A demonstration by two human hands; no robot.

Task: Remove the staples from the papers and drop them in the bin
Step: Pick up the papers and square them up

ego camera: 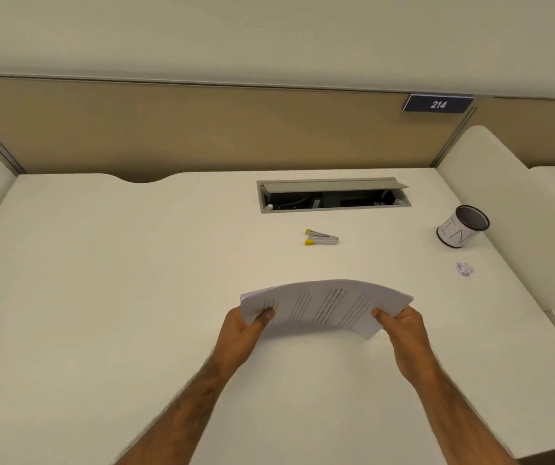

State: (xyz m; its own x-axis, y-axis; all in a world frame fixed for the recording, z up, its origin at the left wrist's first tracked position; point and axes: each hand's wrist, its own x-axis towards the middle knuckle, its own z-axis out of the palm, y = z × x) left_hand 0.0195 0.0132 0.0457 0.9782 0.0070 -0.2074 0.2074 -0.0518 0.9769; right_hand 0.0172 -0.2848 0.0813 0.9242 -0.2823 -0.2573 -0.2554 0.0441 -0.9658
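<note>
From the head view, both hands hold a stack of printed papers (326, 305) above the near middle of a white desk (101, 297). The left hand (242, 330) grips the stack's left end, thumb on top and fingers hidden beneath. The right hand (403, 333) grips the right end the same way. The papers bow upward between the two grips. Lines of text run across the top sheet; no staple can be made out at this size.

Farther off, near the desk's middle, lies a small grey stapler-like tool with yellow tips (321, 237), well apart from the papers. Beyond it an open cable hatch (333, 195) is set into the desk. At the far right stands a small white cup-shaped bin with a dark rim (463, 226), with letters on its side. Nearer than the bin, on the desk, sits a small pale scrap (464, 269), too blurred to identify. A tan partition (202, 129) behind the desk carries a blue plate reading 214 (437, 104).
</note>
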